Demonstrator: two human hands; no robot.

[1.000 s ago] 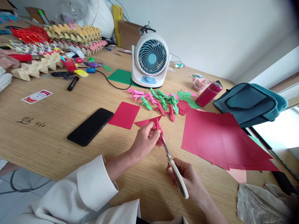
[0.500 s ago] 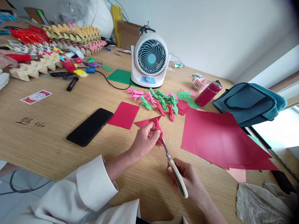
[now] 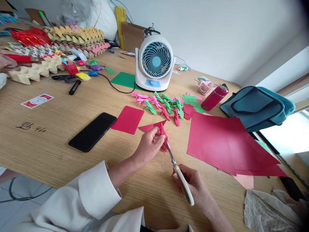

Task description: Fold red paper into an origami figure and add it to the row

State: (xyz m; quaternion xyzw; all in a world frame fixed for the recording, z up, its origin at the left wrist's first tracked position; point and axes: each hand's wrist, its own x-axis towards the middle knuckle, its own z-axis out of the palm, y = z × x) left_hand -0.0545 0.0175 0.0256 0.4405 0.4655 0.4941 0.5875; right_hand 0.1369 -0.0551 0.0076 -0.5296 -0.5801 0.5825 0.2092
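My left hand pinches a small folded red paper piece, its pointed end upward. In my right hand is a pair of scissors with cream handles. The blades reach up to the lower part of the folded paper, close to my left fingertips; whether they are apart there is hard to see. A red paper triangle lies on the table just behind my left hand. Beyond it are several folded paper figures in green, pink and red, heaped together.
A black phone and red paper sheets lie to the left, larger red sheets to the right. A white fan stands at the back. A red bottle and teal bag are at right. Another person's hand shows far left.
Almost nothing differs. Both hands, the folded paper and the scissors keep their places; only the view has shifted very slightly.
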